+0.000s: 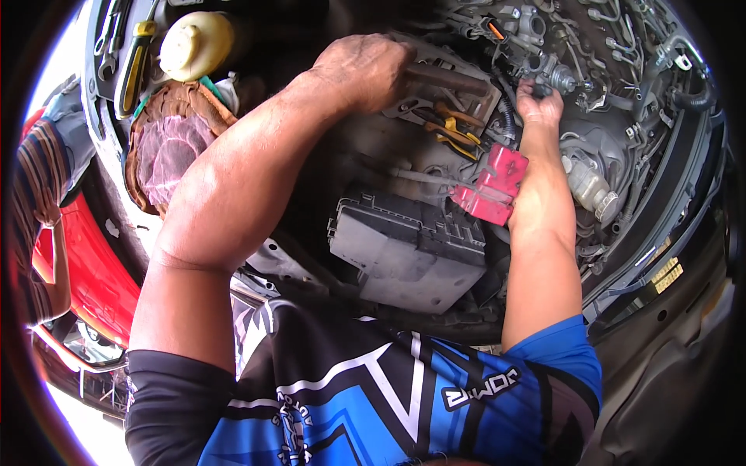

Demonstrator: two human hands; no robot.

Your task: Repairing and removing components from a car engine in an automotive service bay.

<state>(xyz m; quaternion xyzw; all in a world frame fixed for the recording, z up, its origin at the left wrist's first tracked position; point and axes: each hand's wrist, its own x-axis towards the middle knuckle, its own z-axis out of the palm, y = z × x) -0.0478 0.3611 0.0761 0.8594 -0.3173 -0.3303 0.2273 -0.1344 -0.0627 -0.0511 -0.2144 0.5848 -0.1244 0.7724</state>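
My left hand [361, 74] is closed in a fist above the engine bay, with its fingertips hidden from view. A brown bar [451, 80] runs rightward from beside its knuckles; whether the hand grips it I cannot make out. Just below the bar lie pliers [451, 128] with yellow-and-black handles, on top of the battery area. At the right, my right hand [540, 105] reaches far into the bay, its fingers curled at a grey metal engine part [556, 76]. Under that forearm sits a red plastic terminal cover [497, 182].
A black fuse box [408, 252] stands close to my body. On the left edge lie a yellow-and-black screwdriver [134, 70], wrenches [109, 62] and a rag [175, 151], beside a yellowish reservoir [194, 46]. Another person [47, 179] stands by a red car [97, 264].
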